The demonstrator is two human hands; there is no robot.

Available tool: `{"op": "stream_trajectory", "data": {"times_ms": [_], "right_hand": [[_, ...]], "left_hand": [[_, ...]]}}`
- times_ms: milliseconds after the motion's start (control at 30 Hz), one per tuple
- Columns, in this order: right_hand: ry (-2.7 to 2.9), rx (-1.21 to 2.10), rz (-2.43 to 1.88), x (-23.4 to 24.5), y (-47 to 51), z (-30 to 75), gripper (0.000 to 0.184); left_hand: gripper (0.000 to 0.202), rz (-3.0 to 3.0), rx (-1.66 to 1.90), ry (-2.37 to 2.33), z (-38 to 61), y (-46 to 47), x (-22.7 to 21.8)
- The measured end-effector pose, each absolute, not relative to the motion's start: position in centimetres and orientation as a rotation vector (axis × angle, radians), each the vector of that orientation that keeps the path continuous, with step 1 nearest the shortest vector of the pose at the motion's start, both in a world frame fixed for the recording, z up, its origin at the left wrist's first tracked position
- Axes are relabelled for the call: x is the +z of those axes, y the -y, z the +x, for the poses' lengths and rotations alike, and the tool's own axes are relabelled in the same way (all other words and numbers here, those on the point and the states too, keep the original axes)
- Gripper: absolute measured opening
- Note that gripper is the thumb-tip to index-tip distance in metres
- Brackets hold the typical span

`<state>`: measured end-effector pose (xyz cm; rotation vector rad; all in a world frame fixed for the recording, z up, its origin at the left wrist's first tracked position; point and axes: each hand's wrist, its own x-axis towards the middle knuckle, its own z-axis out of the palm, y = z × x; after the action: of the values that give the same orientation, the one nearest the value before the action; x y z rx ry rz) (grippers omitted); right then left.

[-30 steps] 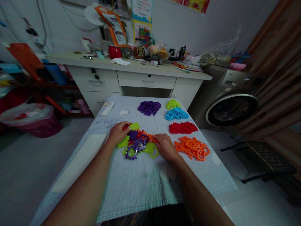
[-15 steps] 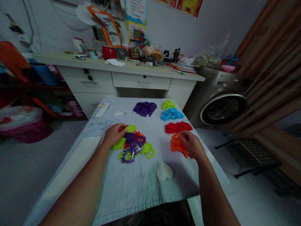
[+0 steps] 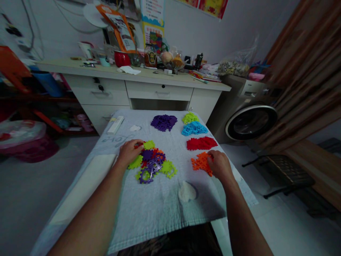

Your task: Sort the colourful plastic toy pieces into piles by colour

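Observation:
My left hand [image 3: 129, 153] is closed at the left side of a mixed heap of toothed, gear-like plastic pieces, its fingertips on a red toothed piece [image 3: 137, 145]. The heap holds lime green pieces [image 3: 168, 168], purple pieces [image 3: 154, 165] and some red and orange ones. My right hand [image 3: 220, 164] rests at the right edge of an orange pile [image 3: 200, 163] of such pieces, fingers curled against it; the fingertips are partly hidden. Beyond it lie a red pile [image 3: 201, 143], a blue pile [image 3: 194, 128], a lime green pile [image 3: 190, 117] and a purple pile [image 3: 163, 122].
A pale cloth [image 3: 157, 209] covers the table, with a white box [image 3: 115, 125] at its far left. Behind stands a cluttered white desk [image 3: 160, 90]. A washing machine [image 3: 247, 113] is at the right, and a dark stool [image 3: 282, 172] nearer.
My right hand has shifted slightly right and down, and the orange pile's right edge now sits further in, its shape more compact. My left hand stays nearly in place.

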<state>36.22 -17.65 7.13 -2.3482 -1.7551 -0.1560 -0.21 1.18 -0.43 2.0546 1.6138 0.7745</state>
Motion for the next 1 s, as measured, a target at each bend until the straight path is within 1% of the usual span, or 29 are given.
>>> {"op": "stream_trajectory", "data": {"times_ms": [133, 233, 467, 600, 700, 767, 867, 933, 1000], "right_hand": [[1.762, -0.279, -2.396, 7.0, 17.7, 35.9, 0.025], [1.760, -0.276, -2.413, 7.1, 17.7, 35.6, 0.025], [1.848, -0.135, -2.358, 7.7, 17.7, 34.3, 0.035], [1.990, -0.021, -2.264, 7.6, 17.6, 33.8, 0.036], [1.984, 0.022, -2.250, 7.5, 17.4, 33.7, 0.038], [1.966, 0.028, -2.233, 7.6, 17.2, 33.4, 0.037], [1.975, 0.088, -2.147, 7.9, 16.8, 32.1, 0.031], [2.038, 0.202, -2.021, 7.9, 16.4, 30.4, 0.028], [2.132, 0.334, -1.871, 7.6, 16.1, 28.4, 0.028]], "left_hand": [[0.031, 2.058, 0.776, -1.620, -0.2, -1.2, -0.3], [0.031, 2.066, 0.779, -1.625, -0.1, -1.1, -0.2], [0.030, 2.051, 0.787, -1.648, 0.0, -1.1, -0.3], [0.029, 2.053, 0.783, -1.645, 0.0, -1.1, -0.4], [0.029, 2.053, 0.784, -1.642, 0.0, -1.1, -0.4], [0.030, 2.055, 0.783, -1.644, 0.0, -1.0, -0.4], [0.030, 2.065, 0.778, -1.648, 0.0, -1.0, -0.4], [0.030, 2.075, 0.775, -1.641, 0.0, -1.0, -0.3], [0.029, 2.083, 0.771, -1.636, 0.1, -0.9, -0.1]]}}
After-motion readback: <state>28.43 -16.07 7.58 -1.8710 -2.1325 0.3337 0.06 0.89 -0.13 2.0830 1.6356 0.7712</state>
